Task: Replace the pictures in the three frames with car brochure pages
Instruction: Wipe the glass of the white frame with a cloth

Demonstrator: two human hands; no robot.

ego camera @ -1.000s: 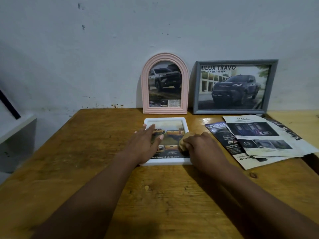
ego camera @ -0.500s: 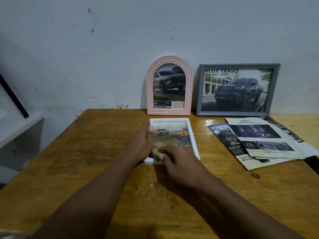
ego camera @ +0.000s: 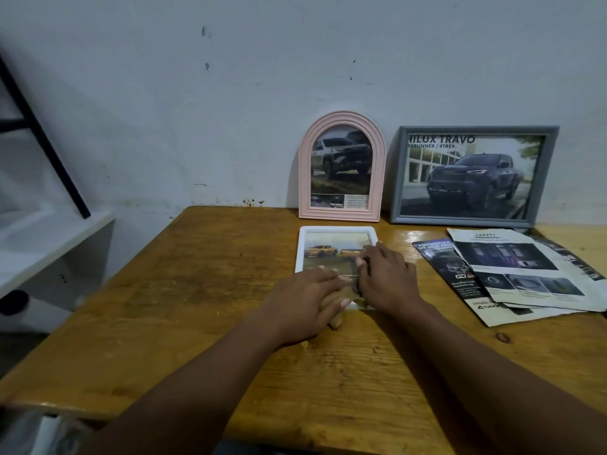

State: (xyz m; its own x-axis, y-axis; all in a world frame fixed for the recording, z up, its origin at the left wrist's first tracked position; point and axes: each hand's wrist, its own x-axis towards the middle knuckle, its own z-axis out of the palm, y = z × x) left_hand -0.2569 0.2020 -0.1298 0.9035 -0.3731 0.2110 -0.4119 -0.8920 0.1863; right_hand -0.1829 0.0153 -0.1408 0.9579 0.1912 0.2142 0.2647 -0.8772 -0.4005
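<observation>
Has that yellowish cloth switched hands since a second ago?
Yes. The cloth, earlier under the right hand on the white frame, now sits under the left hand at the frame's near-left corner.

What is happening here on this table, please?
A person has both hands on a white frame lying flat on the wooden table. The left hand holds a yellowish cloth; the right hand presses on the glass. A pink arched frame and grey frame lean on the wall, both showing trucks. Loose brochure pages lie at the right.

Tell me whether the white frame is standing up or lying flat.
Lying flat. The white frame rests face up on the wooden table with both hands on it, while the pink arched frame stands against the wall.
</observation>
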